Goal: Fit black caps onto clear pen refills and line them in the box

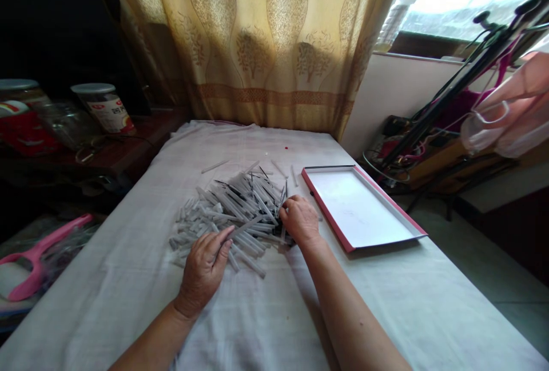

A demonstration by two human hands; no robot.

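Observation:
A heap of translucent plastic tubes, with thin dark sticks mixed in, lies on the white cloth. My left hand is at the near left of the heap, thumb and fingers closed on one translucent tube that points up and to the right. At the heap's right edge my right hand has its fingers pinched together beside the dark sticks. What lies between those fingertips, if anything, is hidden. Just right of that hand sits a shallow white box with red sides.
The bed-like surface is covered by a white cloth. A few loose tubes lie behind the heap. Jars stand on a dark cabinet at left, above a pink-handled object. A patterned curtain hangs behind.

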